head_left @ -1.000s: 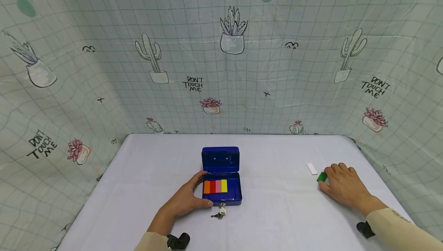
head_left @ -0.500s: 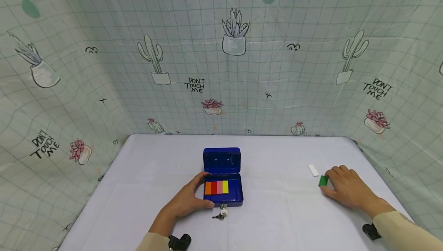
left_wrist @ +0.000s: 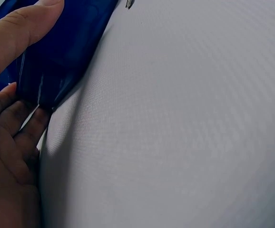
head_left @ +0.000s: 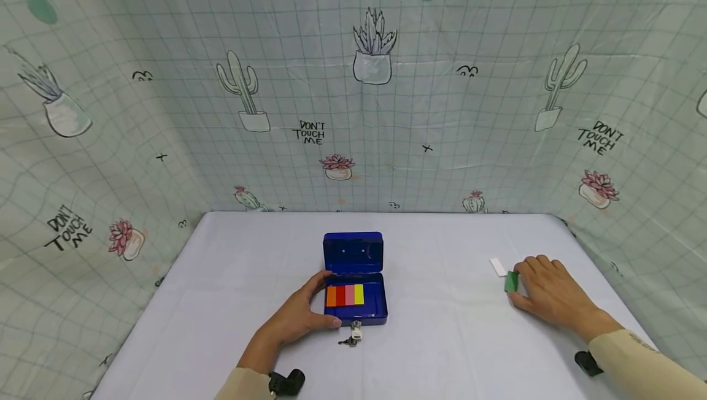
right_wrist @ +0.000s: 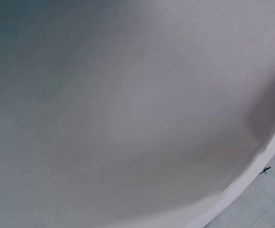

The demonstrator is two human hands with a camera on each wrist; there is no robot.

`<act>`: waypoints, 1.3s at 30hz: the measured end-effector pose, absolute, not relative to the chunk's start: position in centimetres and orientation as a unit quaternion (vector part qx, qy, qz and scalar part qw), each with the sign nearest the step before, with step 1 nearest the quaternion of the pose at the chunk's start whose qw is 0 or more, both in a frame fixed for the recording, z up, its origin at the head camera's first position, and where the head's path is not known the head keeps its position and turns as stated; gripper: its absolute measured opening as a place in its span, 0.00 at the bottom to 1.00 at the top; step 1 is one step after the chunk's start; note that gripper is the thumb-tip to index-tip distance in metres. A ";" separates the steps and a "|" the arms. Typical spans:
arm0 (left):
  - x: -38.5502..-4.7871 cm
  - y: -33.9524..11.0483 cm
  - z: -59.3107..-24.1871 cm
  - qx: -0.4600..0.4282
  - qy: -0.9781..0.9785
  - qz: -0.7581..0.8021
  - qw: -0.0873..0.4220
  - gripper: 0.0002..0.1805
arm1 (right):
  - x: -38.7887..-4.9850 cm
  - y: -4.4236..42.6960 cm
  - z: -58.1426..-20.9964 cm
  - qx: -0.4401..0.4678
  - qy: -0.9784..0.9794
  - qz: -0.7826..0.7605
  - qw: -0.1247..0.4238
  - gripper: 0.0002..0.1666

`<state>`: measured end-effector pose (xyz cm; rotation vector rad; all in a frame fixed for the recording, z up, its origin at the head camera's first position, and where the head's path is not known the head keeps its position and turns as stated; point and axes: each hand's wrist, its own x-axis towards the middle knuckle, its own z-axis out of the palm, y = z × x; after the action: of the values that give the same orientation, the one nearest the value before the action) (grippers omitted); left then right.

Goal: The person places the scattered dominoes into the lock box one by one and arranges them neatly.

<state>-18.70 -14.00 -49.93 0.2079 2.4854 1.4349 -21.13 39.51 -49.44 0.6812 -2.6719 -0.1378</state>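
Box (head_left: pixel 375 305): finished in deep, glossy blue.
Lid (head_left: pixel 353 253): coloured in the same blue.
Row of blocks (head_left: pixel 345 295): coloured orange, red, pink and yellow, left to right.
Single block (head_left: pixel 512 281): coloured green.
Small tile (head_left: pixel 498 267): plain white.
Tablecloth (head_left: pixel 431 302): plain white.
Backdrop (head_left: pixel 409 105): pale grey-green, crossed by a darker grid; printed with green dots, outlined cacti, pink succulents and black lettering.
Sleeves (head_left: pixel 643 363): beige.
Wrist cameras (head_left: pixel 287 382): black.
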 end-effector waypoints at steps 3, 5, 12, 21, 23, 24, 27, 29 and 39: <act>-18.7 -14.0 -50.0 0.072 0.856 0.495 0.131 0.60 | -21.2 39.3 -49.4 0.249 -0.947 -0.052 0.196 0.29; -18.7 -14.0 -50.0 0.071 0.856 0.496 0.131 0.59 | -21.3 39.1 -49.4 0.251 -0.946 -0.052 0.199 0.29; -18.5 -14.0 -49.8 0.072 0.856 0.495 0.131 0.59 | -21.7 37.8 -49.5 0.272 -0.931 -0.049 0.237 0.28; -18.5 -14.0 -49.7 0.076 0.854 0.497 0.130 0.59 | -22.6 35.4 -48.9 0.304 -0.913 -0.043 0.269 0.26; -18.6 -14.0 -49.8 0.076 0.854 0.498 0.130 0.59 | -22.7 34.7 -48.8 0.307 -0.912 -0.044 0.267 0.26; -18.6 -14.0 -49.8 0.075 0.854 0.498 0.131 0.59 | -22.7 34.4 -48.7 0.309 -0.912 -0.044 0.267 0.26; -18.5 -14.0 -49.9 0.074 0.852 0.502 0.131 0.59 | -23.0 33.2 -48.5 0.314 -0.910 -0.042 0.267 0.26; -18.5 -14.0 -49.9 0.074 0.851 0.503 0.133 0.60 | -23.1 32.5 -48.5 0.318 -0.908 -0.040 0.268 0.25; -18.6 -14.1 -50.1 0.072 0.854 0.498 0.131 0.59 | -23.7 29.0 -48.1 0.338 -0.899 -0.030 0.278 0.25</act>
<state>-18.64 -14.09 -50.09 0.2101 2.4810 1.4455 -23.68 28.97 -48.15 0.9064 -2.4112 -0.0808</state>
